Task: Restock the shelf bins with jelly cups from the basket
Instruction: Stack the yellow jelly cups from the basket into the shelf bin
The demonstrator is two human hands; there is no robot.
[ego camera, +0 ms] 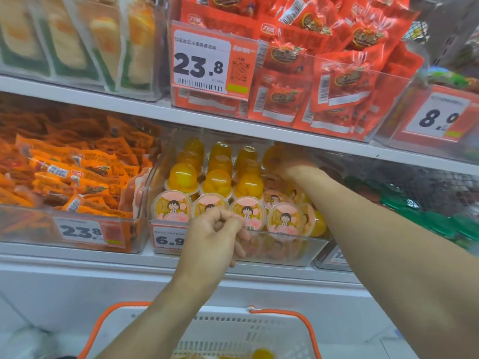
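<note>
Nearest the camera, directly below the clear jelly bin (285,251), sits a white basket (233,330) with orange handles; a yellow jelly cup (263,354) peeks up at its lower edge (only a sliver of it is visible).

Above the basket, the left hand (215,235) is raised in front of the bin's front wall, fingers curled inward toward the thumb at the lid of a front-row cup; whether it actually pinches that cup or holds nothing cannot be told. Just left of the hand, on the bin's front, is a price tag reading 6.9 (169,238).

Inside the bin, a front row of jelly cups (283,220) faces outward, showing pink lids with a cartoon girl, and behind them stand rows of orange-yellow cups (182,177) stacked dome-up.

Farther in, at the back right of the bin, the right hand (290,168) reaches deep under the shelf above, fingers wrapped over an orange cup (272,155) at the rear of the right-hand row.

Left of the bin lies a bin of orange snack packets (77,172); above it, on the next shelf, red packets (324,73) fill another clear bin with a 23.8 tag (201,64).
</note>
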